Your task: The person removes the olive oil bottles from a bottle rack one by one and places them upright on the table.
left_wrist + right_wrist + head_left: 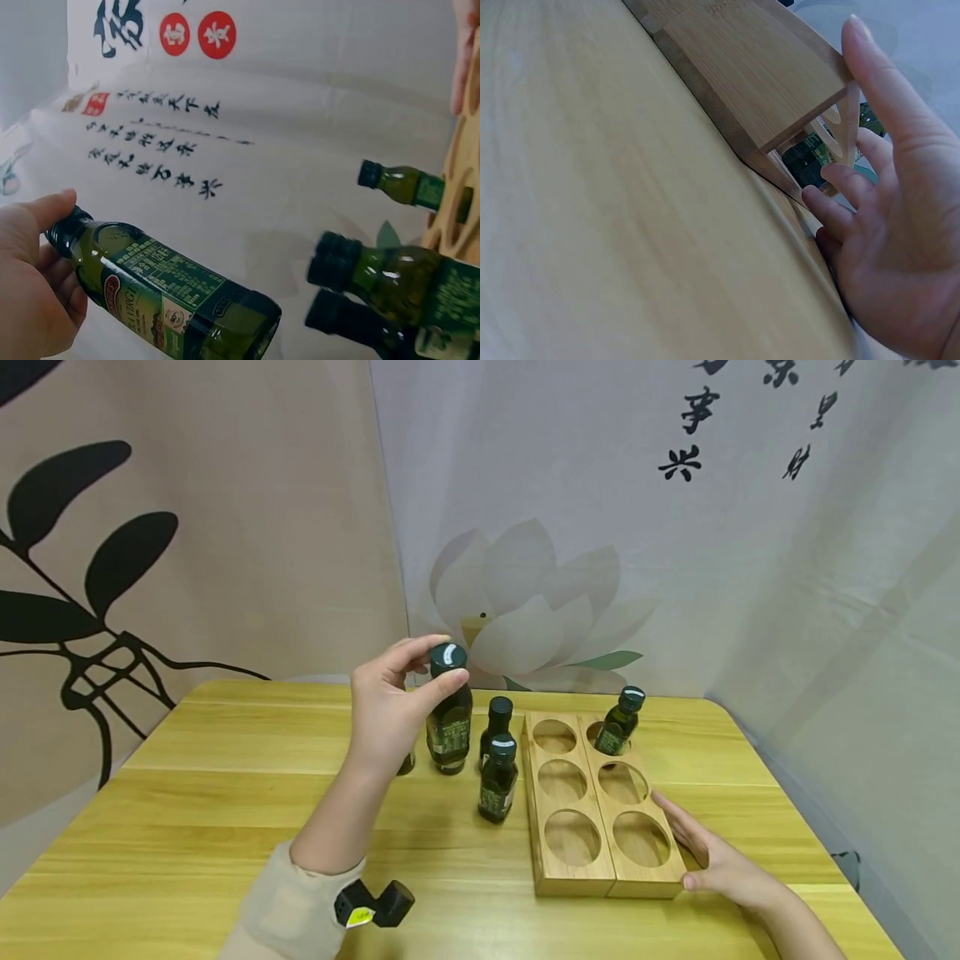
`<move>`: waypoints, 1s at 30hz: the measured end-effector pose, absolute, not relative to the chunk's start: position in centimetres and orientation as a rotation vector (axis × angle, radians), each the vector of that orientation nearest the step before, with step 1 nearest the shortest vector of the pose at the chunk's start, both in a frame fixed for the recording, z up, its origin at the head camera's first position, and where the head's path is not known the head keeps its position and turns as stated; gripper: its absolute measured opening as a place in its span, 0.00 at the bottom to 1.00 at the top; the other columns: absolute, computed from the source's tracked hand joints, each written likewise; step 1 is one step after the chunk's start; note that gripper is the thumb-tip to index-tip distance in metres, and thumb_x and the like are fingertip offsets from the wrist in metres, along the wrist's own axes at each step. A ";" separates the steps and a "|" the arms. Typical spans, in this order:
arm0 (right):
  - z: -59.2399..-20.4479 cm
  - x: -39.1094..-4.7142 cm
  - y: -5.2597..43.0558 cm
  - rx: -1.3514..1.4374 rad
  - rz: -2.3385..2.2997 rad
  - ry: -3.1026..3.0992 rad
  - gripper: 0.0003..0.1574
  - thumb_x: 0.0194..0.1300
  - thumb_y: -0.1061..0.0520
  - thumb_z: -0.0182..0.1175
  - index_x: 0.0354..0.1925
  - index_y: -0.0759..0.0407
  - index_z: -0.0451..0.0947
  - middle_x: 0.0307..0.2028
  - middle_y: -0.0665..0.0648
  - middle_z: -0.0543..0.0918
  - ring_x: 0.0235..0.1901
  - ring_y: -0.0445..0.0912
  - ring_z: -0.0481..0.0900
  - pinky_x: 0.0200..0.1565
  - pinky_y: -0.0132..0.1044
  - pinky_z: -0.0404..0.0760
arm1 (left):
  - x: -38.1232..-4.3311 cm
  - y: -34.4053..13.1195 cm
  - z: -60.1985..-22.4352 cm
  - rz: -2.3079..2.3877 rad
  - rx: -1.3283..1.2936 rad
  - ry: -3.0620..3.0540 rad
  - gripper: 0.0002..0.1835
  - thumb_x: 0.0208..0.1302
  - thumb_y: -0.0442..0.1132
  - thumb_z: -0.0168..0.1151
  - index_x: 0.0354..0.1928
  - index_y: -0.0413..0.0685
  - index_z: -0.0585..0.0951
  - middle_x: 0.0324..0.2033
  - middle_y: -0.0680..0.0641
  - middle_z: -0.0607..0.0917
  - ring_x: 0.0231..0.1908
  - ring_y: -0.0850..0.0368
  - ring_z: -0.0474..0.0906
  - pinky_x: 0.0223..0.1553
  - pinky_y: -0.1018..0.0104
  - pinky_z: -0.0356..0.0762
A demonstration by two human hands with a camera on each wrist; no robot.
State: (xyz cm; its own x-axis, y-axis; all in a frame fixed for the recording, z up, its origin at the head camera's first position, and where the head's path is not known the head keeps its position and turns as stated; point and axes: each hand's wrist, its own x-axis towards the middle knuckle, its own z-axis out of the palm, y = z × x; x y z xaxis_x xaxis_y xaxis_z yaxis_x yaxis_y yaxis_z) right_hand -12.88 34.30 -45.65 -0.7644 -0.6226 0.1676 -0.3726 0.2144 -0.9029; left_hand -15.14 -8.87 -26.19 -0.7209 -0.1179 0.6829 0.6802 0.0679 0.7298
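My left hand (386,710) pinches a green olive oil bottle (450,731) by its dark cap, between thumb and fingers. In the left wrist view that olive oil bottle (172,289) hangs at a slant from the hand, its printed label showing. My right hand (720,864) rests at the near right corner of a wooden bottle rack (588,802) with round holes in two rows. From the right wrist view, the thumb is against the rack's corner and the loosely bent fingers lie along its open side. One small bottle (618,722) leans in the far right hole.
Two small bottles stand left of the rack: a front one (498,781) and a darker one (498,722) behind it. Part of another bottle (407,764) shows behind my left wrist. A printed cloth (562,460) hangs behind the wooden table (225,802).
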 end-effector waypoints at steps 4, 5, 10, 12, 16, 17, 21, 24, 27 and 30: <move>-45.4 -12.8 34.2 -0.925 -1.581 2.250 0.56 0.65 0.42 0.61 0.76 0.52 0.39 0.75 0.54 0.41 0.68 0.32 0.48 0.60 0.22 0.49 | -15.2 -9.3 -27.2 -1.698 -0.534 -1.785 0.17 0.48 0.26 0.74 0.43 0.34 0.84 0.32 0.49 0.84 0.35 0.53 0.73 0.34 0.69 0.71; -45.3 -12.8 34.2 -0.923 -1.583 2.248 0.56 0.65 0.42 0.62 0.76 0.52 0.39 0.75 0.54 0.41 0.68 0.33 0.48 0.60 0.22 0.49 | -15.2 -9.4 -27.6 -1.689 -0.524 -1.796 0.17 0.48 0.26 0.74 0.43 0.34 0.84 0.32 0.50 0.83 0.35 0.53 0.72 0.33 0.69 0.71; -45.2 -12.7 34.1 -0.886 -1.591 2.237 0.57 0.64 0.43 0.63 0.76 0.52 0.39 0.75 0.53 0.40 0.68 0.32 0.48 0.60 0.22 0.50 | -15.3 -9.8 -29.3 -1.689 -0.485 -1.848 0.18 0.47 0.26 0.75 0.43 0.36 0.85 0.33 0.49 0.83 0.36 0.54 0.72 0.31 0.73 0.69; -45.3 -12.8 34.2 -0.879 -1.589 2.237 0.57 0.64 0.43 0.62 0.76 0.52 0.39 0.75 0.53 0.40 0.68 0.32 0.48 0.60 0.22 0.50 | -15.3 -9.8 -30.0 -1.697 -0.468 -1.872 0.18 0.47 0.27 0.75 0.43 0.37 0.85 0.33 0.47 0.83 0.36 0.53 0.71 0.31 0.73 0.69; -45.3 -12.8 34.2 -0.883 -1.587 2.236 0.56 0.65 0.42 0.62 0.76 0.52 0.39 0.75 0.54 0.40 0.68 0.32 0.48 0.60 0.22 0.50 | -15.3 -10.0 -31.4 -1.677 -0.421 -1.941 0.18 0.47 0.31 0.76 0.44 0.39 0.85 0.34 0.46 0.83 0.35 0.52 0.71 0.25 0.73 0.65; -45.3 -12.8 34.2 -0.887 -1.590 2.236 0.57 0.64 0.42 0.62 0.76 0.53 0.39 0.75 0.54 0.40 0.68 0.32 0.48 0.60 0.22 0.50 | -15.3 -10.0 -31.7 -1.668 -0.406 -1.960 0.18 0.48 0.32 0.76 0.44 0.40 0.85 0.34 0.47 0.83 0.35 0.52 0.71 0.24 0.73 0.64; -45.2 -12.8 34.1 -0.901 -1.595 2.232 0.57 0.64 0.43 0.62 0.76 0.52 0.39 0.75 0.55 0.39 0.69 0.33 0.47 0.60 0.23 0.49 | -15.4 -10.0 -32.9 -1.674 -0.372 -2.010 0.18 0.49 0.34 0.76 0.45 0.41 0.85 0.36 0.47 0.84 0.35 0.54 0.71 0.25 0.71 0.63; -45.2 -12.7 34.0 -0.890 -1.600 2.230 0.58 0.63 0.43 0.63 0.76 0.51 0.39 0.75 0.54 0.39 0.68 0.32 0.46 0.60 0.23 0.49 | -15.5 -10.0 -33.8 -1.691 -0.357 -2.034 0.19 0.49 0.34 0.76 0.45 0.41 0.85 0.38 0.46 0.84 0.36 0.54 0.71 0.27 0.71 0.64; -45.2 -12.7 34.1 -0.887 -1.600 2.227 0.57 0.64 0.43 0.63 0.76 0.51 0.39 0.75 0.54 0.39 0.68 0.32 0.47 0.60 0.22 0.49 | -15.5 -10.0 -34.7 -1.710 -0.350 -2.051 0.19 0.49 0.34 0.76 0.46 0.41 0.85 0.40 0.46 0.84 0.38 0.53 0.71 0.31 0.72 0.67; -45.4 -12.8 34.2 -0.891 -1.598 2.223 0.56 0.64 0.43 0.62 0.76 0.52 0.39 0.75 0.54 0.39 0.68 0.32 0.47 0.60 0.22 0.49 | -15.5 -9.9 -35.5 -1.720 -0.346 -2.059 0.20 0.47 0.34 0.77 0.45 0.41 0.85 0.41 0.46 0.84 0.39 0.53 0.72 0.35 0.70 0.68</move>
